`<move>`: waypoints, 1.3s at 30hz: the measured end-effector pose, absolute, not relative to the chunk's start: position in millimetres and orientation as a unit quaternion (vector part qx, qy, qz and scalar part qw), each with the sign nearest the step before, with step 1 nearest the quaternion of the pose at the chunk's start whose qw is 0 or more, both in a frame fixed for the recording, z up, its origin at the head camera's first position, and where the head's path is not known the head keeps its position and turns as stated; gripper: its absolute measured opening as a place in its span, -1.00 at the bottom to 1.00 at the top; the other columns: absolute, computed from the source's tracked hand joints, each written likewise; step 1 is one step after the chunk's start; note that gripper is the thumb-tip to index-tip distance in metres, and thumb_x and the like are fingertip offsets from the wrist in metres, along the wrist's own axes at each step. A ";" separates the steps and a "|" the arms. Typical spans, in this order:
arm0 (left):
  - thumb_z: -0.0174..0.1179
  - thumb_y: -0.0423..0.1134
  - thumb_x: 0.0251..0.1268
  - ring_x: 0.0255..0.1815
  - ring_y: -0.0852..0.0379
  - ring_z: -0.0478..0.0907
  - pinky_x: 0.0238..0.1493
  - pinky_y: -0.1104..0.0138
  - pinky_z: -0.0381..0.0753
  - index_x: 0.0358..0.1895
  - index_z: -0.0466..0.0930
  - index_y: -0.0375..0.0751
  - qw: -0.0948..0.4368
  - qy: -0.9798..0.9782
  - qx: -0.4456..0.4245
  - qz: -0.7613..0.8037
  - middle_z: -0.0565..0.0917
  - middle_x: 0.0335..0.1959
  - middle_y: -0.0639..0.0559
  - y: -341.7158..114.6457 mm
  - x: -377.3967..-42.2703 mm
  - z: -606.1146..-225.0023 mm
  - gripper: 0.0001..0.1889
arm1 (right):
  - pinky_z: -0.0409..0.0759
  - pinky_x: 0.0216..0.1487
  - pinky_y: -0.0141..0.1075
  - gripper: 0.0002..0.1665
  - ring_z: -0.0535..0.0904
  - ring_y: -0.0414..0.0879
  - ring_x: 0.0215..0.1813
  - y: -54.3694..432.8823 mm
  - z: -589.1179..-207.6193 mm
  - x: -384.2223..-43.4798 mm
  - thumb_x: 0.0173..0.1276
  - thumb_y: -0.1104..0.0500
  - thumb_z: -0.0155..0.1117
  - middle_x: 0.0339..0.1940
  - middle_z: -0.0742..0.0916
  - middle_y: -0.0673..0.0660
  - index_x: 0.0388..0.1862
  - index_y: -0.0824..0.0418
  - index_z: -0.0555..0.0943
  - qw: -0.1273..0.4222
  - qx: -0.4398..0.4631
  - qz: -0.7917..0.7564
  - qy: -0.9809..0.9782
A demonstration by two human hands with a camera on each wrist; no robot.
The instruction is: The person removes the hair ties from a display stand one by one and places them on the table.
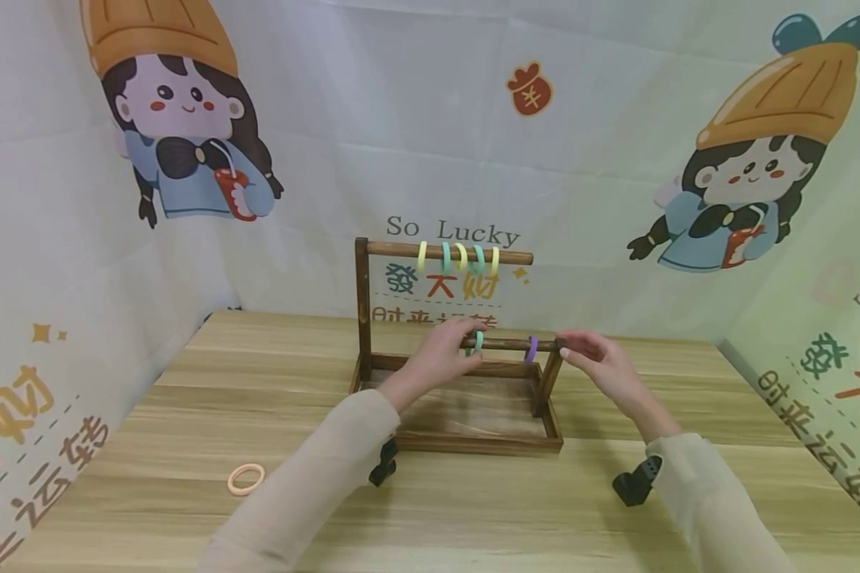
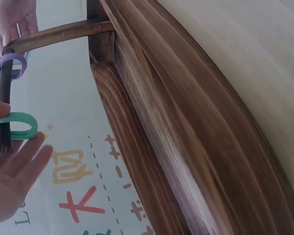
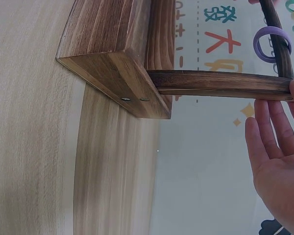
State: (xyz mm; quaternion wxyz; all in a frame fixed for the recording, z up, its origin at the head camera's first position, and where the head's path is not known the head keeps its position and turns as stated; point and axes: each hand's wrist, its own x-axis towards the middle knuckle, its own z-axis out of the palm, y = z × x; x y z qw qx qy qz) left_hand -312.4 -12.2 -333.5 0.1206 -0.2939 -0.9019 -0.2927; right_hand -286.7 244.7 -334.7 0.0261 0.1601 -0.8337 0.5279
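A dark wooden rack (image 1: 466,440) with two bars and a tray base stands on the table. My left hand (image 1: 440,350) pinches a green ring (image 2: 24,118) between thumb and fingers; the ring is around the free end of the lower bar (image 1: 505,344). Farther right on that bar hangs a purple ring (image 1: 532,350). My right hand (image 1: 605,370) holds the rack's corner where the lower bar meets its short post (image 3: 220,84), thumb on one side and fingers on the other. Several yellow and green rings hang on the upper bar (image 1: 394,249).
A peach ring (image 1: 246,479) lies flat on the wooden table (image 1: 150,446), left of the rack and near my left sleeve. A printed white cloth (image 1: 580,191) hangs behind and along both sides. The upper bar's right end is free, above my hands.
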 end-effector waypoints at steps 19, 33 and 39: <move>0.10 -0.38 0.06 -0.27 0.16 0.48 -0.31 0.48 0.49 0.11 0.39 -0.20 0.095 -0.886 -0.286 -0.353 0.48 -0.18 0.01 -40.0 -314.7 -341.7 -0.55 | 0.30 0.12 -0.02 -0.46 0.33 0.10 0.15 247.9 -340.7 -291.4 0.29 0.01 0.09 0.14 0.44 0.28 0.15 0.30 0.36 0.030 0.155 0.518 -0.840; 0.16 -0.35 0.09 -0.28 0.16 0.49 -0.32 0.42 0.53 0.08 0.39 -0.25 0.095 -0.876 -0.307 -0.360 0.53 -0.18 0.02 -56.1 -305.7 -343.9 -0.58 | 0.29 0.12 -0.02 -0.46 0.32 0.11 0.15 247.7 -339.1 -290.4 0.30 0.03 0.09 0.14 0.43 0.29 0.16 0.31 0.35 0.025 0.155 0.523 -0.838; 0.17 -0.36 0.09 -0.29 0.14 0.52 -0.34 0.40 0.53 0.08 0.39 -0.27 0.090 -0.869 -0.328 -0.361 0.55 -0.25 0.03 -60.8 -296.3 -346.3 -0.57 | 0.28 0.13 -0.01 -0.48 0.31 0.11 0.17 247.5 -338.0 -289.5 0.31 0.07 0.08 0.15 0.42 0.30 0.17 0.31 0.33 0.022 0.155 0.528 -0.834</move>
